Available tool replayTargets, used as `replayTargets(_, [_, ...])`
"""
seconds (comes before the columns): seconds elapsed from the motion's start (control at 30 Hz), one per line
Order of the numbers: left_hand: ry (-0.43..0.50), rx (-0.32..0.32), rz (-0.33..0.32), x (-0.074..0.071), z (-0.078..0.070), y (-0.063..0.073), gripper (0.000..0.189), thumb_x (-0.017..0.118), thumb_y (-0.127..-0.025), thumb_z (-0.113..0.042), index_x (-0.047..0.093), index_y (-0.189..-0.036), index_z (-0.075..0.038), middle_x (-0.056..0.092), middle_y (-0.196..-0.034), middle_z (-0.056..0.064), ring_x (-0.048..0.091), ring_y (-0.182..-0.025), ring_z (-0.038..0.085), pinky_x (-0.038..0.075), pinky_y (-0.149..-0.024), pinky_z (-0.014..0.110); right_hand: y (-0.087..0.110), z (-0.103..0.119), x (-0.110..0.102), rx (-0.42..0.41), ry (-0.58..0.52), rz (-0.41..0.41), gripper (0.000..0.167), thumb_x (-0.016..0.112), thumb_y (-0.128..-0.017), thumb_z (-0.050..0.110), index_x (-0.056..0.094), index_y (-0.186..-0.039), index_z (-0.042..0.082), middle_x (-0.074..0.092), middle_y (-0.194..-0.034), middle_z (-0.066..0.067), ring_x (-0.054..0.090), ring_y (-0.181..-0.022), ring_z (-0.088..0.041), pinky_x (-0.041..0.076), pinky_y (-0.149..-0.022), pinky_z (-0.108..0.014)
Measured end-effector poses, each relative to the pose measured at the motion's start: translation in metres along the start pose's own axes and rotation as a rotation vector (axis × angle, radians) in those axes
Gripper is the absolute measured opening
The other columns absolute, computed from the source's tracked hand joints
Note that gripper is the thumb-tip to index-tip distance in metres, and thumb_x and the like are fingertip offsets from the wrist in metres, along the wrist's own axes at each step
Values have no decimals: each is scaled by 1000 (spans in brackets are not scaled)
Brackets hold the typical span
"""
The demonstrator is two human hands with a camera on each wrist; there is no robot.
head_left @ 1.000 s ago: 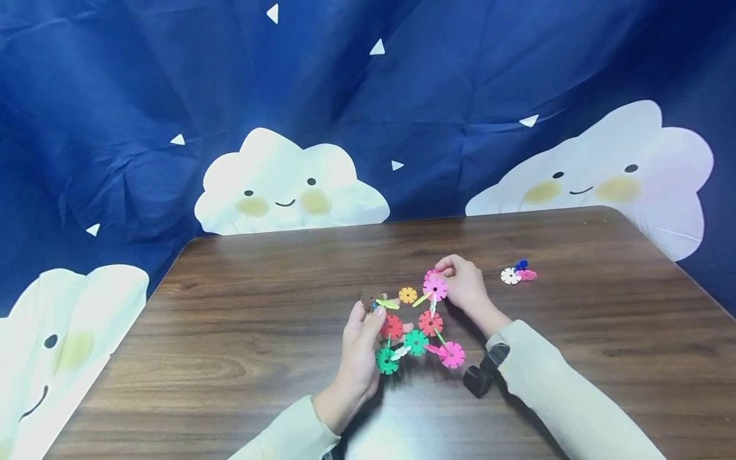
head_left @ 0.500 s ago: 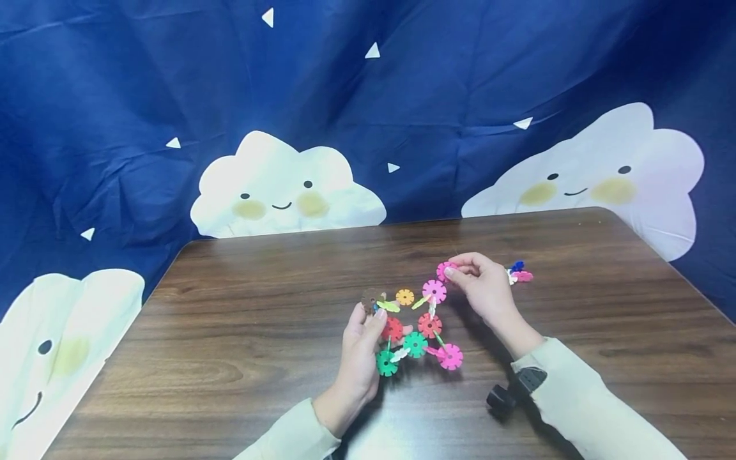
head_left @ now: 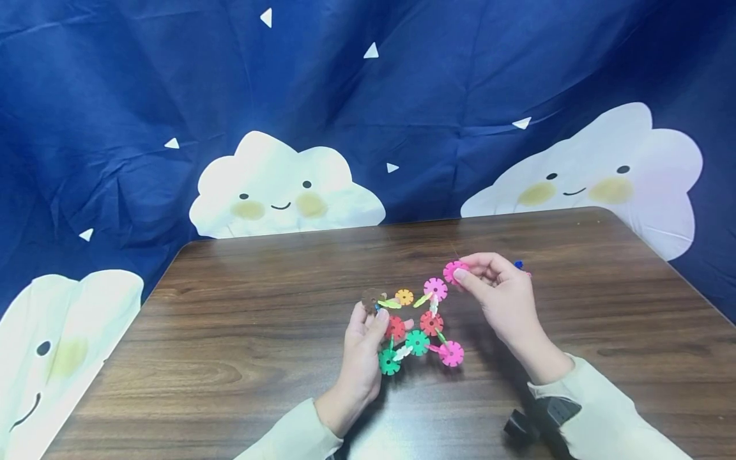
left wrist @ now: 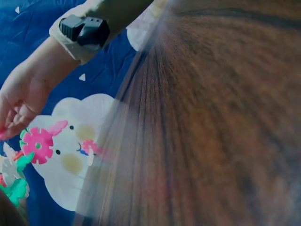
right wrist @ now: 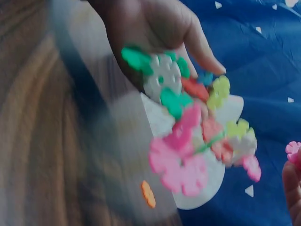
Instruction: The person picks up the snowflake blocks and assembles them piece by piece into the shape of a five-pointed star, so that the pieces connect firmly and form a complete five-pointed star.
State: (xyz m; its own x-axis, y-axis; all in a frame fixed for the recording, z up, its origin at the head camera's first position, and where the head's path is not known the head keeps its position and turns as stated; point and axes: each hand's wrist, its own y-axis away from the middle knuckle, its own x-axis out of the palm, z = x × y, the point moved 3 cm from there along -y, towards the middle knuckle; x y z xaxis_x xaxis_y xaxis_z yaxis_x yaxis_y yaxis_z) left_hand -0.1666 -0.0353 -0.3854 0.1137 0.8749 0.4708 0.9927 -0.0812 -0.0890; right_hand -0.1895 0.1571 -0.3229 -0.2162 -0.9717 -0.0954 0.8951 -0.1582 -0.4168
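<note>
My left hand (head_left: 361,358) grips a linked figure of notched plastic flower discs by its left side, above the table. Visible in it are a brown disc (head_left: 372,299), a red disc (head_left: 431,323), a green disc (head_left: 417,343), a light pink disc (head_left: 435,289) and a magenta disc (head_left: 452,353). My right hand (head_left: 506,297) pinches another pink disc (head_left: 454,273) between thumb and fingers, slightly apart from the figure's upper right. The right wrist view shows the figure's magenta disc (right wrist: 178,165) close up, with my left hand (right wrist: 160,23) behind.
On the wooden table (head_left: 259,319) lies an orange disc (head_left: 404,297), just beyond the figure. Behind my right hand, a small cluster with a blue disc (head_left: 519,264) is mostly hidden. A blue cloth with clouds (head_left: 287,185) hangs past the far edge.
My right hand has drawn the pink disc away from the figure's top, up and to the right, and now covers most of the small cluster. My left hand stays nearly still.
</note>
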Motion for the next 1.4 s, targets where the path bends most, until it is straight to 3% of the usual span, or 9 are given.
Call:
replayTargets(0.17, [16, -3, 6, 1, -1, 0, 35, 49, -95, -15, 36, -122, 4, 59, -117, 16, 66, -95, 19, 52, -86, 34, 10, 4, 7, 7, 22, 73, 18, 68, -81, 0, 61, -97, -6, 66, -73, 5, 65, -64, -7, 52, -57, -19])
replayTargets(0.33, [13, 12, -2, 2, -1, 0, 29, 48, -95, -13, 38, -119, 2, 61, -114, 12, 64, -98, 16, 51, -87, 31, 18, 7, 17, 36, 23, 154, 19, 69, -80, 0, 61, -96, -4, 68, -77, -10, 65, -63, -9, 55, -60, -25])
replayTargets(0.43, [20, 19, 4, 3, -2, 0, 28, 47, -96, -13, 37, -119, 1, 60, -115, 14, 64, -99, 15, 52, -85, 30, 23, 9, 22, 2, 101, 176, 21, 72, -77, 4, 64, -96, 0, 69, -76, -10, 64, -61, -7, 54, -56, -23])
replayTargets(0.6, [13, 39, 27, 5, -3, 1, 31, 48, -96, -14, 36, -120, 0, 61, -108, 9, 63, -91, 11, 52, -80, 26, 29, 10, 30, -138, 263, 172, 23, 76, -73, 6, 69, -96, 7, 69, -71, -1, 59, -54, -5, 47, -48, -18])
replayTargets(0.8, [-4, 61, 52, 6, -2, 2, 31, 47, -96, -15, 37, -122, -2, 63, -108, 2, 61, -90, 8, 50, -81, 24, 33, 14, 34, -272, 352, 140, 26, 80, -66, 2, 70, -90, 8, 64, -62, 6, 50, -50, -1, 41, -46, -14])
replayTargets(1.07, [20, 74, 91, 7, -3, 4, 33, 46, -96, -12, 35, -126, -3, 56, -123, 12, 57, -107, 12, 46, -94, 30, 37, 16, 37, -310, 369, 149, 24, 79, -67, 2, 70, -87, 11, 68, -66, 5, 48, -48, 3, 39, -43, -12])
replayTargets(1.23, [24, 84, 115, 8, -3, 3, 30, 46, -96, -12, 37, -124, -4, 53, -126, 18, 58, -107, 13, 47, -94, 31, 38, 18, 38, -328, 366, 145, 24, 79, -67, 2, 70, -88, 11, 68, -69, 4, 48, -48, 4, 38, -42, -12])
replayTargets(1.4, [22, 96, 142, 9, -2, 4, 25, 46, -96, -12, 39, -119, -8, 60, -117, 5, 59, -102, 11, 49, -90, 28, 38, 20, 38, -355, 372, 131, 25, 80, -66, 1, 70, -87, 10, 68, -69, 4, 53, -55, 1, 43, -50, -11])
